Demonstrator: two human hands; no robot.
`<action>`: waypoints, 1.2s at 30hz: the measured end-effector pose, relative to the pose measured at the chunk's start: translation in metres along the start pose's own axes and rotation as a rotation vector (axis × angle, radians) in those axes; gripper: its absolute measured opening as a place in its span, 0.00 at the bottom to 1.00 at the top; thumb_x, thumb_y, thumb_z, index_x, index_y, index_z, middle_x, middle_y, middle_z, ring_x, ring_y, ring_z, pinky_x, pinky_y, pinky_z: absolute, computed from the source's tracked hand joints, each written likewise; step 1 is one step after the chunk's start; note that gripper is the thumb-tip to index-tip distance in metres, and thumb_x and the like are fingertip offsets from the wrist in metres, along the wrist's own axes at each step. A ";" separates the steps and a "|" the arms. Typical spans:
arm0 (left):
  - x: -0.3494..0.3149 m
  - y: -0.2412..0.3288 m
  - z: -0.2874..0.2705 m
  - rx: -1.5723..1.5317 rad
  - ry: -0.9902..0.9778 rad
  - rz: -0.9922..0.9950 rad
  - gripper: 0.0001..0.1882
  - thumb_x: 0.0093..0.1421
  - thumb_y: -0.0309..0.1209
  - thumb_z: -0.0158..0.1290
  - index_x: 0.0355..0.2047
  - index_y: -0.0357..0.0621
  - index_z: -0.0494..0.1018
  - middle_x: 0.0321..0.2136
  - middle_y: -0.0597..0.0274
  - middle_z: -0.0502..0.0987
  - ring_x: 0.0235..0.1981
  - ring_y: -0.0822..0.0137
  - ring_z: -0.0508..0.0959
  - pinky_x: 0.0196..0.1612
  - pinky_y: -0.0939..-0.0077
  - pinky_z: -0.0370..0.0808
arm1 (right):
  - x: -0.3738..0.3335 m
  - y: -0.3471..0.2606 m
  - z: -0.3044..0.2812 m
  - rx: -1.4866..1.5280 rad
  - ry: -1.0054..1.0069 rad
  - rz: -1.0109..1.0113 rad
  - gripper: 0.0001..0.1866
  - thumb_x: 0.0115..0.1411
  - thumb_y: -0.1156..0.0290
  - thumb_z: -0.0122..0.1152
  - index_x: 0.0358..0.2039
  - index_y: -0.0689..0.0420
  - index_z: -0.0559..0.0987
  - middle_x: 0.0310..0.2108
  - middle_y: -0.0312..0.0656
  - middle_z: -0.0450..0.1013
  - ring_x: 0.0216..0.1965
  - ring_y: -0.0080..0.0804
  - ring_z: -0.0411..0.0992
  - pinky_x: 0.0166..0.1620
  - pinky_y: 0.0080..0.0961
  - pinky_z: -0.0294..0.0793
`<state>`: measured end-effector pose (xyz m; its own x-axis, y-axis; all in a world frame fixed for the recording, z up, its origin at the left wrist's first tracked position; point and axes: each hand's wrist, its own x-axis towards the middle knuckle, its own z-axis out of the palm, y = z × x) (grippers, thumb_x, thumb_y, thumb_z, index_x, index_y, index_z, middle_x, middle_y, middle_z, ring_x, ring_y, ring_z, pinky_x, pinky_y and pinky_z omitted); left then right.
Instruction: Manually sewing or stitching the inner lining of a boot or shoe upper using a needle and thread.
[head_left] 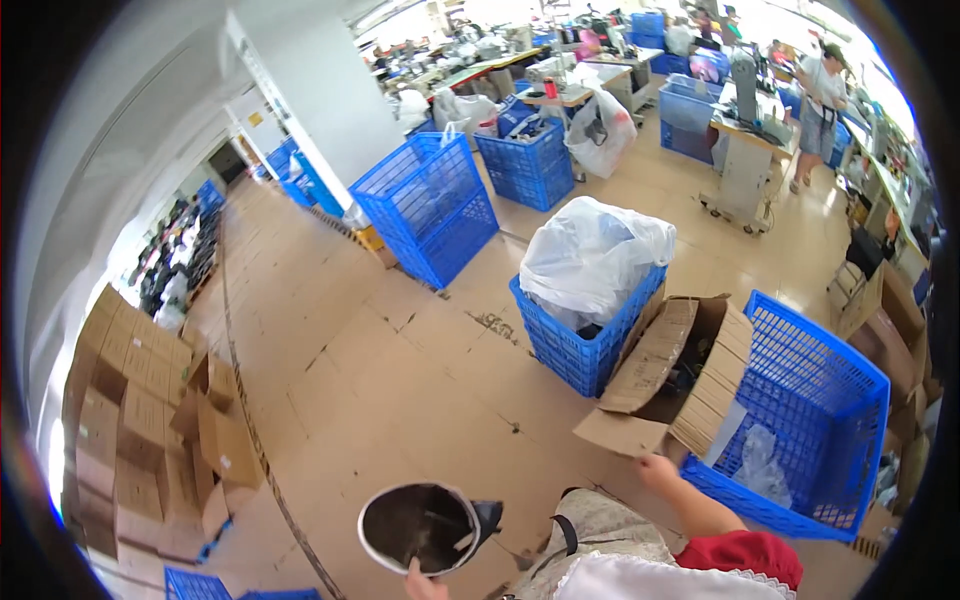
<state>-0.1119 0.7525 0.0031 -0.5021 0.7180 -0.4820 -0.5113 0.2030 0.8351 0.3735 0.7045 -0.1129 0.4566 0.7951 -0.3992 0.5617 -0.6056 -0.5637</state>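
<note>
At the lower edge, my left hand (425, 582) grips the pale rim of a round bin (375, 552). Its inside is dark, with a few small scraps that I cannot make out. Something black sticks out beside the bin's right side. My right hand (657, 472) is closed at the near flap of an open cardboard box (640, 365), pinching its edge. The box stands tilted between two blue crates, and dark things lie inside it. Just right of my right hand is a large blue crate (815, 450) with clear plastic film in it.
A blue crate (570, 350) with a white plastic bag stands beyond the box. More blue crates (430, 215) stand farther off. Stacked cartons (140, 430) line the left. A person (822, 105) stands among sewing tables at the far right. Tiled floor (340, 350) runs between.
</note>
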 end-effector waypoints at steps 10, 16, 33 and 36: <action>0.309 0.069 0.369 0.045 -0.015 -0.154 0.16 0.55 0.30 0.51 0.43 0.35 0.69 0.36 0.54 0.75 0.34 0.60 0.77 0.30 0.68 0.78 | 0.284 -0.105 0.020 0.919 0.316 0.375 0.11 0.54 0.71 0.51 0.34 0.62 0.77 0.24 0.44 0.73 0.26 0.31 0.71 0.30 0.27 0.70; 0.459 0.106 0.555 0.048 -0.243 -0.193 0.16 0.56 0.28 0.49 0.45 0.37 0.67 0.40 0.51 0.74 0.38 0.57 0.77 0.39 0.64 0.78 | 0.508 -0.454 -0.053 0.285 0.221 -0.350 0.11 0.51 0.72 0.54 0.36 0.52 0.78 0.28 0.47 0.75 0.30 0.42 0.74 0.35 0.30 0.72; 0.631 -0.006 1.241 0.296 -0.819 -0.508 0.19 0.54 0.18 0.49 0.47 0.36 0.65 0.41 0.52 0.73 0.39 0.55 0.76 0.42 0.62 0.77 | 0.859 -0.449 -0.142 0.888 0.736 0.594 0.15 0.48 0.62 0.66 0.18 0.58 0.72 0.12 0.35 0.66 0.11 0.20 0.63 0.17 0.24 0.63; 0.629 -0.020 1.332 0.293 -0.789 -0.536 0.19 0.54 0.18 0.49 0.48 0.35 0.65 0.41 0.51 0.74 0.40 0.55 0.76 0.43 0.61 0.76 | 1.005 -0.451 -0.208 0.462 0.850 0.285 0.14 0.53 0.62 0.61 0.20 0.58 0.71 0.14 0.33 0.65 0.16 0.20 0.64 0.20 0.21 0.64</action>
<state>0.5119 2.0871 0.0361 0.4062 0.6983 -0.5894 -0.2890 0.7100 0.6421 0.7223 1.7700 -0.1096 0.9741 0.2256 -0.0165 0.1143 -0.5539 -0.8247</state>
